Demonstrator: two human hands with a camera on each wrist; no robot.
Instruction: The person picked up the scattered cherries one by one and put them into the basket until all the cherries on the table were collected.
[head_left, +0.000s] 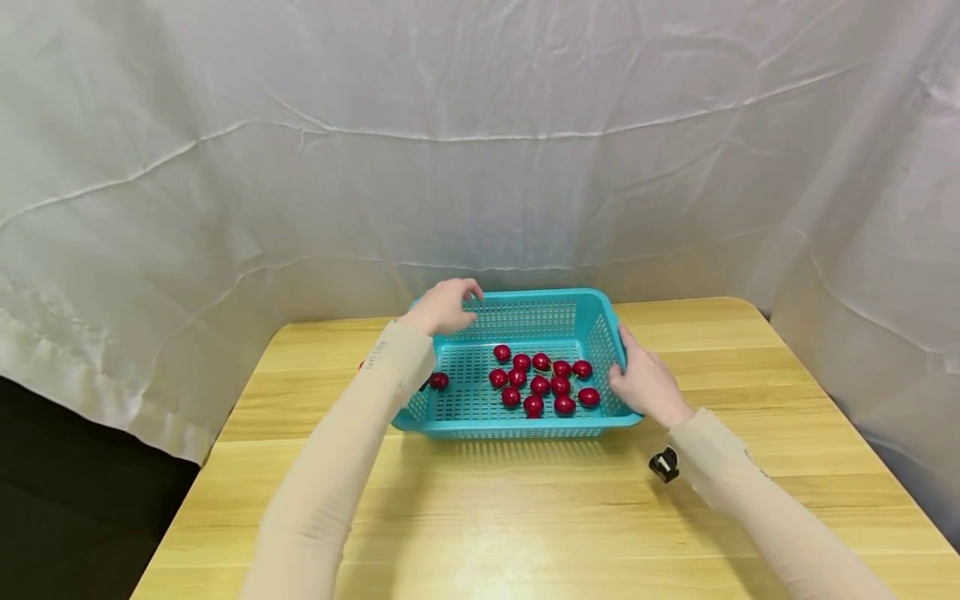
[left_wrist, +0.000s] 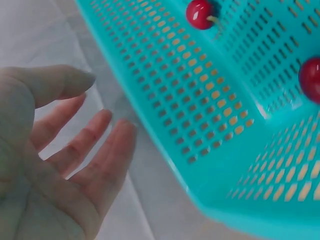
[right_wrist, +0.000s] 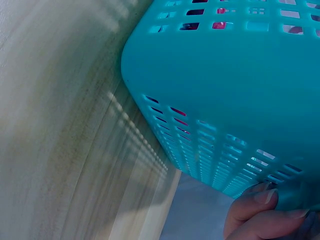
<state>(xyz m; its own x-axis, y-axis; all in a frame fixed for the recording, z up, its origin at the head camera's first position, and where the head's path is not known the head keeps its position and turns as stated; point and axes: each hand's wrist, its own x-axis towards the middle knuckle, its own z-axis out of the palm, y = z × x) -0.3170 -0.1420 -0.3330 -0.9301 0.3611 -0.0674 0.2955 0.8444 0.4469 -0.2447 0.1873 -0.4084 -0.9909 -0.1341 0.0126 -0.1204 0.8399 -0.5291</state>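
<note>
A turquoise plastic basket with perforated walls stands toward the back of the table. Several glossy red cherries with stems lie inside, most of them in its right half. Over the basket's left end is my left hand, fingers loosely bent and holding nothing. In the left wrist view a gap shows between that hand and the basket's rim. My right hand grips the basket's right rim; its fingertips show at the edge in the right wrist view. The left sleeve hides the basket's left end.
The wooden table extends in front of the basket and to both sides. A pale cloth curtain hangs behind and at the sides. A bit of red peeks out beside the left sleeve. A small black device sits by the right cuff.
</note>
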